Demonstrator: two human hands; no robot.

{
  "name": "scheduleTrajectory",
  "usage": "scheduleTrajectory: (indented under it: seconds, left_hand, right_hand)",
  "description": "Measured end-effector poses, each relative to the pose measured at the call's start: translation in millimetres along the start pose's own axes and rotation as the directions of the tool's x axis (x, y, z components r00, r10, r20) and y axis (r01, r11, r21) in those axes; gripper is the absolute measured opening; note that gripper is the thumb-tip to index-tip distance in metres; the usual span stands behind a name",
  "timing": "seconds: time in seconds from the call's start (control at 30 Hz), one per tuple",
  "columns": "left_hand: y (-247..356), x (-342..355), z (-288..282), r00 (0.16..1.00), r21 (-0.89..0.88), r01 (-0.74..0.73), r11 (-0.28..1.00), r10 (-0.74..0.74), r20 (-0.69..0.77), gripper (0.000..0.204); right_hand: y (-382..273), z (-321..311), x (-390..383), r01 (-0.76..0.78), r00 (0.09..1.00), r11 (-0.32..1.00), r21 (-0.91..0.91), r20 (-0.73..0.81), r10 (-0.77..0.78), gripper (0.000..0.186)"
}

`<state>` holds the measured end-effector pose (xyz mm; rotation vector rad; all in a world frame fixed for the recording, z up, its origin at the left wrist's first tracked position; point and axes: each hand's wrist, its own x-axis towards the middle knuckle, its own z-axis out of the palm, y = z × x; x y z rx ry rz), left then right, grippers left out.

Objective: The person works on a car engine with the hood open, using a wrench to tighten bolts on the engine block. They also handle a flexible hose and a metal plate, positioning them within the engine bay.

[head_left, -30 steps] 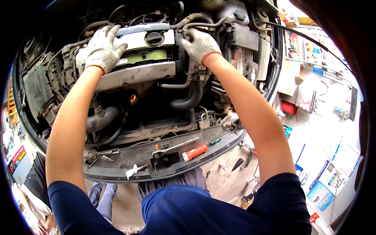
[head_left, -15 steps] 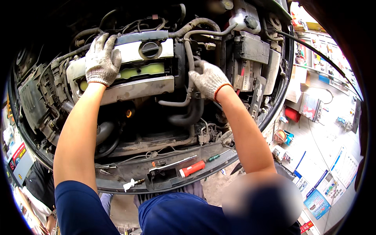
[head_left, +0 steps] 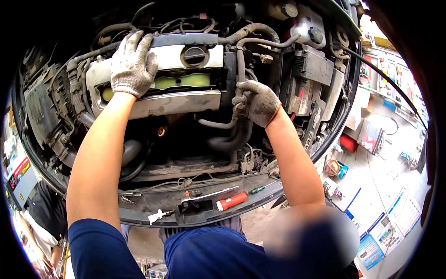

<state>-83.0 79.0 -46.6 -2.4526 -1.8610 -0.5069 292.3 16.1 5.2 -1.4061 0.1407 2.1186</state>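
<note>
My left hand [head_left: 133, 66], in a grey-white knit glove, lies with its fingers stretched out over the left part of the silver engine cover [head_left: 174, 103]. It holds nothing. A round black oil filler cap [head_left: 193, 56] stands on the cover to its right, above a yellow-green strip [head_left: 183, 81]. Right of the cover, my gloved right hand [head_left: 259, 103] has its fingers curled round an upright grey rubber hose [head_left: 240, 63]. Its back faces up, and the fingertips are partly hidden. Just below it, a thicker black hose [head_left: 227, 143] bends into the dark engine bay.
Along the front panel lie a red flashlight [head_left: 232, 202], a green-handled screwdriver [head_left: 258, 189] and a small white-wrapped piece [head_left: 157, 216]. A battery [head_left: 302, 104] and a whitish fluid reservoir [head_left: 307, 25] sit at right. A hood prop rod [head_left: 388, 73] slants there. Another person [head_left: 44, 211] is at lower left.
My right hand has turned and its fingers have closed round the upright hose. My left hand stays flat on the engine cover. The whole view has shifted slightly.
</note>
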Motion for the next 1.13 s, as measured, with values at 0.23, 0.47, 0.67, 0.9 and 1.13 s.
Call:
scheduleTrajectory:
  seconds: [0.23,0.47,0.67,0.9,1.13]
  left_hand:
    - [0,-1,1,1.000,-0.017,-0.004,1.000,0.004,-0.009,0.056]
    - [-2,-1,3,1.000,0.011,-0.015,1.000,0.015,-0.023,0.055]
    - [-1,-1,2,1.000,0.023,-0.004,1.000,0.004,-0.004,0.056]
    - [-1,1,3,1.000,0.018,-0.018,1.000,0.018,-0.014,0.056]
    - [-1,-2,4,0.999,-0.010,-0.019,1.000,0.018,-0.029,0.057]
  right_hand:
    - [2,4,-4,0.036,0.999,0.999,-0.014,-0.020,-0.036,0.009]
    - [1,22,-3,0.077,0.983,0.994,0.079,-0.175,-0.062,0.018]
    - [2,1,3,0.046,0.999,0.997,0.069,-0.019,-0.044,0.015]
    - [-25,5,8,-0.103,0.994,0.993,-0.060,-0.033,0.101,0.016]
    - [-39,-14,15,-0.163,0.980,0.980,-0.112,0.092,0.174,0.038]
